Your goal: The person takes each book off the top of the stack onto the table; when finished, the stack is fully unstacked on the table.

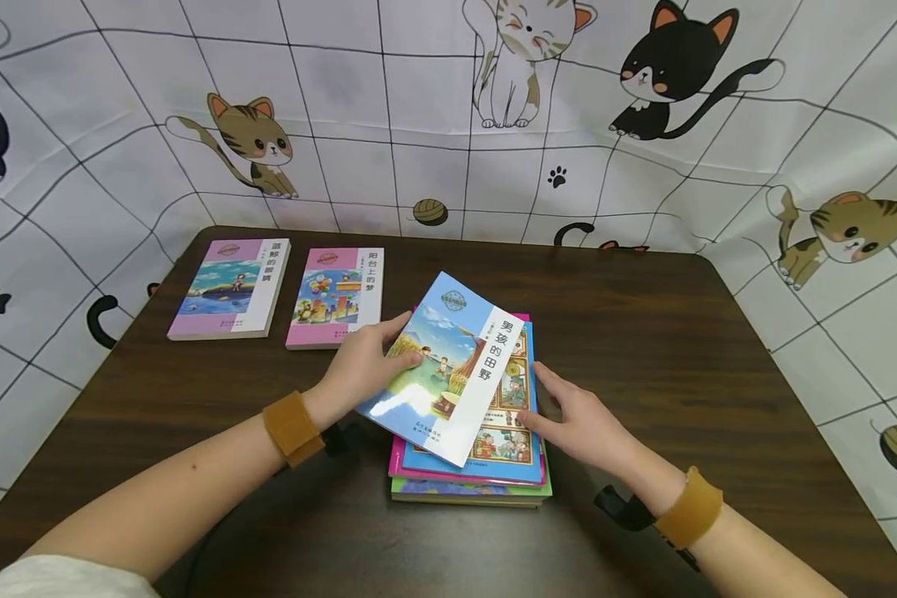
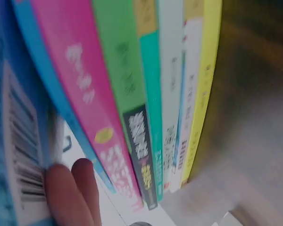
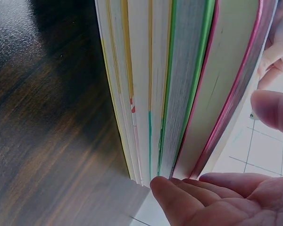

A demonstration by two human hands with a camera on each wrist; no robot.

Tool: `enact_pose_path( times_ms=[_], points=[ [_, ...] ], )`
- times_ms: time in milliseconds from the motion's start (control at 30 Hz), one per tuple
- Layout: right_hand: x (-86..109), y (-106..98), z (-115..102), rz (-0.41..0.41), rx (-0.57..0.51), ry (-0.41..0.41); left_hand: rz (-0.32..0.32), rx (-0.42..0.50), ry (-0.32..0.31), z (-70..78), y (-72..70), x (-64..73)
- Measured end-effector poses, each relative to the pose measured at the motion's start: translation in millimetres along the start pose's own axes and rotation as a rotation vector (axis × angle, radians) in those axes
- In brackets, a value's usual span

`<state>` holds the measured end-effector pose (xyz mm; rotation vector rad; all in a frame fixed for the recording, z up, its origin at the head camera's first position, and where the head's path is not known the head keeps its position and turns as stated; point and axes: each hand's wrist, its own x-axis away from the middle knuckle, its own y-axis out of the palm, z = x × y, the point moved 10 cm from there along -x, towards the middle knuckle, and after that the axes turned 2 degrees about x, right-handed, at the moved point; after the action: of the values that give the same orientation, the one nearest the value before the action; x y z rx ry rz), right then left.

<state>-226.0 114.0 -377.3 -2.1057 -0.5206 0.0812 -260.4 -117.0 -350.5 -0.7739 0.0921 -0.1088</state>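
My left hand holds a blue-covered book, thumb on its cover and fingers beneath. Tilted, this book overlaps the top of a stack of books; its barcode shows in the left wrist view. Right under it is a blue comic-style book, then a pink book and a green book, with several thinner spines below. My right hand rests at the stack's right side, fingers along the page edges and thumb over the upper books.
Two pink-and-white paperbacks lie apart on the far left of the dark wooden table: one with a sea scene, one with balloons and buildings. Behind the table hangs a white curtain printed with cats.
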Motion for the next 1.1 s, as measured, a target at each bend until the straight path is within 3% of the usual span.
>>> enact_pose_path(
  times_ms=[167,367,633,767,867,1100],
  points=[
    [0.3,1,1,-0.004,-0.003,0.003,-0.001,0.104,0.004,-4.3,-3.4,-8.5],
    [0.2,0,1,-0.004,-0.004,0.002,-0.007,0.299,-0.090,-20.3,-7.7,-17.5],
    [0.8,1,1,-0.004,-0.007,0.001,0.027,0.403,-0.144,-30.4,-25.6,-33.7],
    [0.9,2,1,-0.010,-0.013,0.004,0.045,0.475,-0.231,-38.6,-33.8,-43.4],
    [0.5,1,1,-0.009,-0.013,0.003,0.079,0.549,-0.294,-45.5,-41.1,-53.4],
    [0.2,2,1,-0.010,-0.026,0.005,0.186,0.630,-0.317,-55.0,-57.9,-78.4]
  ],
)
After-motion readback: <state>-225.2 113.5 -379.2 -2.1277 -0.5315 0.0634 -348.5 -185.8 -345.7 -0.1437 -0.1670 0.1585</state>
